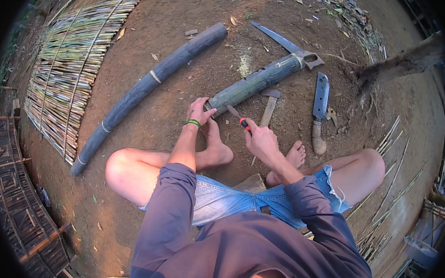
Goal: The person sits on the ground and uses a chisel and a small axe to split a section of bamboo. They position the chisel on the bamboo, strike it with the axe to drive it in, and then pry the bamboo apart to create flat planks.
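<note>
Your left hand [199, 112] grasps the left end of the green bamboo [255, 83], which lies on the ground [184, 14] in front of you, between the long dark pole [138, 95] and the axe [268, 109]; your right hand [262, 142] grips the chisel [243, 122], its blade [232, 111] at the bamboo's near side

Soft daylight, dark fisheye rim, curved edges

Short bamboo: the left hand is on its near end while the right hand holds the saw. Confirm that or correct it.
Not the saw: the head view shows the right hand holding a tool with a red and black handle. The left hand is indeed on the near end of the short bamboo.
</note>
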`<state>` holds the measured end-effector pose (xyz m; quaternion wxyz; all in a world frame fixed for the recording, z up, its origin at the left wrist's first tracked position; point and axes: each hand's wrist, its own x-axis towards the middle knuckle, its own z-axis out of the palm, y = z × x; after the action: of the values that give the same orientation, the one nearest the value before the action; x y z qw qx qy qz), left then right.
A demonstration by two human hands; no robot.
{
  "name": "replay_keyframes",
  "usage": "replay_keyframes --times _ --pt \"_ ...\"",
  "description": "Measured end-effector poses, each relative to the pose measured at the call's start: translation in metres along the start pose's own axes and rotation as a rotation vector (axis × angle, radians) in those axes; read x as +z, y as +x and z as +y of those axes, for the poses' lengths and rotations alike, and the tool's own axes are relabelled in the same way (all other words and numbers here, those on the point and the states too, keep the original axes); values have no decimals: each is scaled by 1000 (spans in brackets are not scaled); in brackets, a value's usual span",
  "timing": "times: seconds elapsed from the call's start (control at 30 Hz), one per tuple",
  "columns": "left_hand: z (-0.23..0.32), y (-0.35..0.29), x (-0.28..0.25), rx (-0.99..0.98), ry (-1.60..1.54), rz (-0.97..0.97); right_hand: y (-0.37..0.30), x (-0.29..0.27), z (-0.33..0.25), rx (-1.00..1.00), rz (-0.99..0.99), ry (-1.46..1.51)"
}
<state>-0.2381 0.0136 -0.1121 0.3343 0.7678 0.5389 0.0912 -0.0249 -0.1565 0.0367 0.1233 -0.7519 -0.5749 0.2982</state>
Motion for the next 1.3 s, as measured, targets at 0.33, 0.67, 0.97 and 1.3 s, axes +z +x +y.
replay_keyframes --times 0.33,0.67,0.97,1.3 --pt "1 -5 3 40 -28 48 -7 15 -8 51 -2 35" --pt "90 -55 10 220 -144 387 33 -7 -57 -38 411 35" --pt "156 -85 14 606 -432 119 40 2 -19 205 446 1233" --pt "157 -78 12 613 -401 171 63 85 128 540 191 -14"
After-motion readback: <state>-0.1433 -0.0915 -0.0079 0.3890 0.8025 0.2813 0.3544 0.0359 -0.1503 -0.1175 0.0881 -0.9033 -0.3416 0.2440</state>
